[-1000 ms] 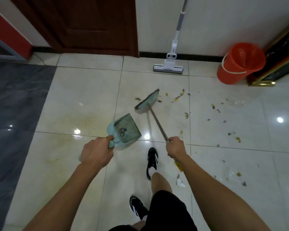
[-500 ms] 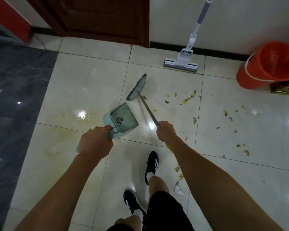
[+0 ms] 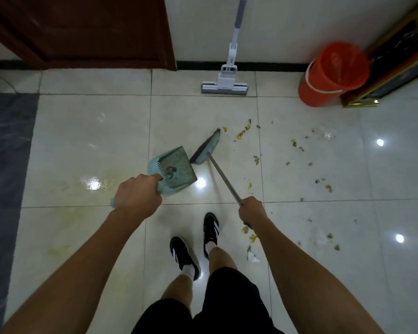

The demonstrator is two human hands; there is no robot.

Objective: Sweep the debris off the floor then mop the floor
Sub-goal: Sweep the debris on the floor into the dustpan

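Over the last second the broom [image 3: 206, 147] head has drawn in beside the dustpan [image 3: 173, 168]: it now sits just at the pan's 2 o'clock corner, where a second ago it lay further off among the scraps. The person has also stepped closer to the wall, so the mop [image 3: 225, 86] and the orange bucket [image 3: 333, 74] loom larger at 12 and 1 o'clock. Sweeping looks barely begun; almost all of the debris [image 3: 299, 147] still lies scattered from 1 to 4 o'clock of the broom, and the mop leans untouched against the wall.

The left hand [image 3: 136, 195] is clenched round the dustpan's handle, its fingers hidden under the knuckles. The right hand [image 3: 252, 210] grasps the broom's thin shaft, and the shaft's end is lost behind the wrist.

Whether the pan's lip touches the floor cannot be told. A dark clump sits by the pan's comb, unclear what. Some debris near the right forearm is partly covered, and a pale scrap lies by the right shoe's 4 o'clock.
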